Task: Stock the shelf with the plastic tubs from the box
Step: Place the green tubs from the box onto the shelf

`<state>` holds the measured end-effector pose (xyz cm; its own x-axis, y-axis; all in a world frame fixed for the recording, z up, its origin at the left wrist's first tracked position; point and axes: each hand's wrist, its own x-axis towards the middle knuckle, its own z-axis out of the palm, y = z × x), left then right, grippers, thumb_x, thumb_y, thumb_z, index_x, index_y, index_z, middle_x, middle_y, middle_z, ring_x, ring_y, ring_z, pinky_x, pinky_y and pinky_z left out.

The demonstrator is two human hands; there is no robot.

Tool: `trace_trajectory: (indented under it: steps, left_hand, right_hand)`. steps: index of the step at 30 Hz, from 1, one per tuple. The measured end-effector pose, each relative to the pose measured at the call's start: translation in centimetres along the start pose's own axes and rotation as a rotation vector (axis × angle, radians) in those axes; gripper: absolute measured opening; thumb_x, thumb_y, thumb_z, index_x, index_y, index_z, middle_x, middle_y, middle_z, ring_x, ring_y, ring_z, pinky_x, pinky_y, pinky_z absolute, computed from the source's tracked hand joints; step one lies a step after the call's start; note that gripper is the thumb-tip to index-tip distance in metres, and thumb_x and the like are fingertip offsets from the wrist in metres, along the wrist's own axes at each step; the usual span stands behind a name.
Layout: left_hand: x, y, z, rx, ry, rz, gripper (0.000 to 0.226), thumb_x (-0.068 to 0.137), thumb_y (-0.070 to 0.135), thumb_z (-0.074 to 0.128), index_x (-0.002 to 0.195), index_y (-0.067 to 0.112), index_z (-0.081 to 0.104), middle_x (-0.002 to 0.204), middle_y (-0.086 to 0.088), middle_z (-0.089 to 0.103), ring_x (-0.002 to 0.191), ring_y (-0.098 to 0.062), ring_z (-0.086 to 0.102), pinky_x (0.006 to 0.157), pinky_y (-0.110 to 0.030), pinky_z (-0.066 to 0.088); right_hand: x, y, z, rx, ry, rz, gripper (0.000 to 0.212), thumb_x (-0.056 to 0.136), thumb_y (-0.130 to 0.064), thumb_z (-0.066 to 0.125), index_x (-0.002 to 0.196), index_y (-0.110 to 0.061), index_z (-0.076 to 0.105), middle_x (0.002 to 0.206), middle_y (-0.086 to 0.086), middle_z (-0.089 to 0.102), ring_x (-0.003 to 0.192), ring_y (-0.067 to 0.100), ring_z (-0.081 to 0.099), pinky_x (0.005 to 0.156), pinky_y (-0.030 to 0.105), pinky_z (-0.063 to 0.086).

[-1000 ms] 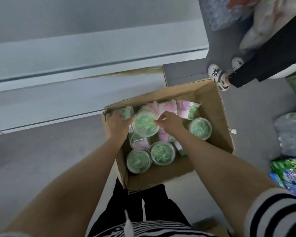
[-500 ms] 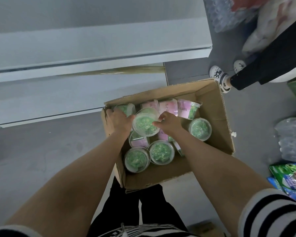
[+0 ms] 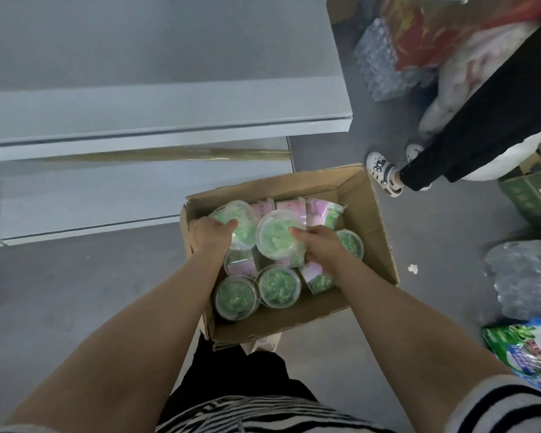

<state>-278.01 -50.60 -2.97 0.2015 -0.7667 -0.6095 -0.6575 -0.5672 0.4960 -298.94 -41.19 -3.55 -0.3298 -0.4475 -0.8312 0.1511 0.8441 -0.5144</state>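
Note:
An open cardboard box (image 3: 369, 220) sits on the floor in front of me, holding several clear plastic tubs of green contents with pink labels. My left hand (image 3: 208, 235) grips one tub (image 3: 242, 225) at the box's back left. My right hand (image 3: 320, 245) grips another tub (image 3: 275, 237) beside it, lid up and raised a little above the rest. More tubs (image 3: 278, 285) stand upright at the front of the box; others (image 3: 322, 212) lie on their sides along the back. Grey shelf boards (image 3: 156, 117) run across the upper left.
Another person's legs and white shoes (image 3: 384, 173) stand just beyond the box on the right. Shrink-wrapped water bottle packs (image 3: 525, 276), a green-and-blue bag (image 3: 525, 354) and a green carton (image 3: 531, 192) crowd the right side. Grey floor lies to the left.
My left hand has taken hold of a tub at the back left. My right hand now holds the tub that both hands touched earlier, and has lifted it slightly.

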Motion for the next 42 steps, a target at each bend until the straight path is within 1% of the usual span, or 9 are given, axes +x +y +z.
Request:
trace_trajectory:
  steps: [6, 8, 12, 17, 20, 30, 33, 38, 42]
  left_hand:
    - [-3.2, 0.3, -3.3, -0.366, -0.007, -0.135, 0.047, 0.066, 0.044, 0.08, 0.09, 0.005, 0.069, 0.094, -0.011, 0.068, 0.089, -0.03, 0.067, 0.085, -0.041, 0.057]
    - [-4.3, 0.5, -4.9, -0.553, -0.05, -0.167, 0.047, 0.057, 0.038, 0.084, 0.088, 0.006, 0.068, 0.095, -0.013, 0.07, 0.086, -0.031, 0.069, 0.081, -0.047, 0.058]
    - [-7.2, 1.8, -8.6, -0.77, -0.092, -0.116, 0.026, 0.075, 0.022, 0.08, 0.086, 0.008, 0.061, 0.097, -0.016, 0.064, 0.085, -0.033, 0.065, 0.08, -0.047, 0.057]
    - [-9.9, 4.1, -14.0, -0.993, -0.15, -0.023, 0.06, 0.062, 0.029, 0.088, 0.108, 0.002, 0.06, 0.116, -0.019, 0.061, 0.102, -0.035, 0.065, 0.077, -0.052, 0.058]
    - [-13.2, 6.2, -18.1, -1.092, -0.112, 0.022, 0.042, 0.073, 0.023, 0.083, 0.103, 0.004, 0.061, 0.108, -0.017, 0.062, 0.091, -0.033, 0.067, 0.063, -0.04, 0.061]
    - [-19.2, 11.5, -29.9, -1.334, -0.026, 0.279, 0.026, 0.087, 0.012, 0.07, 0.098, -0.003, 0.053, 0.086, -0.007, 0.053, 0.073, -0.026, 0.059, 0.047, -0.039, 0.057]
    - [-17.3, 12.7, -33.1, -1.345, -0.019, 0.313, 0.028, 0.082, 0.015, 0.075, 0.098, 0.0, 0.058, 0.091, -0.009, 0.058, 0.078, -0.027, 0.064, 0.05, -0.039, 0.059]
    - [-11.3, 15.7, -37.2, -1.324, -0.017, 0.325, 0.069, 0.071, 0.026, 0.085, 0.126, 0.003, 0.052, 0.12, -0.011, 0.055, 0.084, -0.029, 0.063, 0.085, -0.048, 0.057]
    - [-5.1, 18.8, -40.2, -1.315, -0.065, 0.331, 0.067, 0.072, 0.029, 0.084, 0.126, 0.006, 0.052, 0.121, -0.013, 0.057, 0.084, -0.027, 0.063, 0.086, -0.047, 0.056]
  right_hand:
    - [-4.2, -2.0, -2.9, 0.163, -0.087, -0.069, 0.075, 0.057, -0.058, 0.086, 0.118, -0.021, 0.064, 0.116, 0.002, 0.071, 0.107, 0.023, 0.067, 0.096, 0.043, 0.054]
    - [-6.1, -3.2, -3.5, 0.168, -0.112, -0.125, 0.069, 0.065, -0.058, 0.083, 0.12, -0.023, 0.063, 0.118, 0.002, 0.069, 0.105, 0.022, 0.068, 0.095, 0.041, 0.055]
    - [-9.2, -6.4, -3.9, 0.244, -0.148, -0.231, 0.055, 0.077, -0.053, 0.077, 0.118, -0.019, 0.063, 0.12, 0.009, 0.067, 0.103, 0.023, 0.068, 0.092, 0.039, 0.057]
    - [-13.8, -11.5, -3.1, 0.294, -0.217, -0.352, 0.066, 0.074, -0.053, 0.077, 0.126, -0.017, 0.057, 0.121, 0.013, 0.065, 0.101, 0.023, 0.067, 0.071, 0.03, 0.059]
    - [-16.9, -14.6, -2.4, 0.332, -0.273, -0.425, 0.058, 0.081, -0.051, 0.073, 0.125, -0.019, 0.056, 0.121, 0.016, 0.061, 0.101, 0.025, 0.066, 0.076, 0.034, 0.06]
    - [-25.2, -26.0, 2.0, 0.337, -0.418, -0.653, 0.061, 0.08, -0.055, 0.073, 0.122, -0.013, 0.059, 0.113, 0.015, 0.063, 0.102, 0.028, 0.066, 0.09, 0.04, 0.057]
    - [-26.6, -29.1, 3.5, 0.316, -0.426, -0.692, 0.065, 0.076, -0.057, 0.076, 0.12, -0.013, 0.059, 0.117, 0.02, 0.062, 0.103, 0.029, 0.067, 0.089, 0.039, 0.058]
    - [-27.4, -33.7, 6.7, 0.339, -0.429, -0.701, 0.074, 0.07, -0.06, 0.079, 0.123, -0.013, 0.057, 0.12, 0.022, 0.058, 0.104, 0.031, 0.066, 0.093, 0.042, 0.057]
    - [-26.7, -37.4, 9.6, 0.363, -0.401, -0.7, 0.071, 0.074, -0.058, 0.076, 0.124, -0.012, 0.056, 0.114, 0.021, 0.062, 0.101, 0.032, 0.068, 0.094, 0.042, 0.056]
